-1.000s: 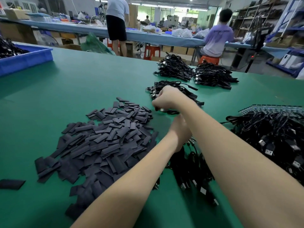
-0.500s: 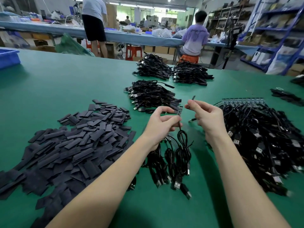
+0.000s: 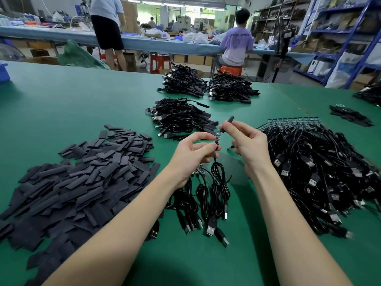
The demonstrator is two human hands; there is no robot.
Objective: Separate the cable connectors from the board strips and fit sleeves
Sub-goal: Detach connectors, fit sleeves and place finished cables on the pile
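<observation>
My left hand pinches a black cable just below its small circuit-board connector, which stands upright; the cable's loops and USB plug hang down to the table. My right hand pinches a short black sleeve by its lower end, just right of and above the connector, not touching it. A big heap of flat black sleeves lies to the left. On the right lies a mass of cables still joined to board strips.
Three bundles of sleeved cables lie further back on the green table. A few loose cables lie under my left wrist. More sleeves sit far right. A blue bin's corner shows at left. Two people work behind.
A second ago my right hand reached over to the nearest finished bundle. It has drawn back, and both hands now meet over the table, left with a connector, right with a sleeve raised beside it.
</observation>
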